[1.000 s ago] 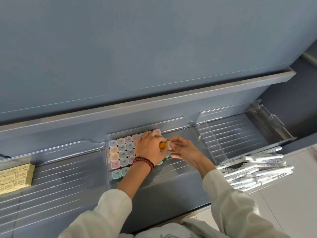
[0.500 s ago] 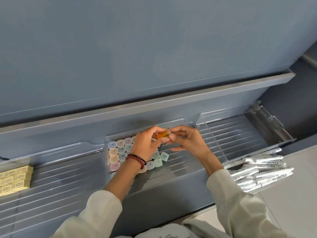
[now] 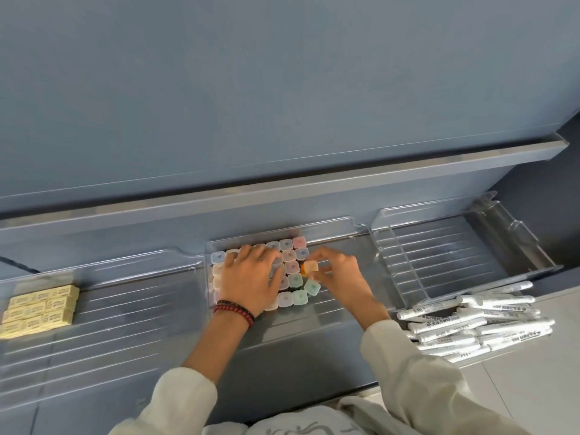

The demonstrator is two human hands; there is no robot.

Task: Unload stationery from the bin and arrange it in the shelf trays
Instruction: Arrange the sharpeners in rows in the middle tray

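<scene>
A small square orange container with a pale cap is pinched between the thumb and curled fingertips of the right hand, at the right edge of a block of pastel-capped square containers stood upright in the middle clear plastic tray. It is held tilted, long axis slanting, cap turned up and rightward. The left hand is laid palm-down on the block, fingers spread and nearly straight. Yellow boxes are seen in the left tray, white markers piled at the right.
</scene>
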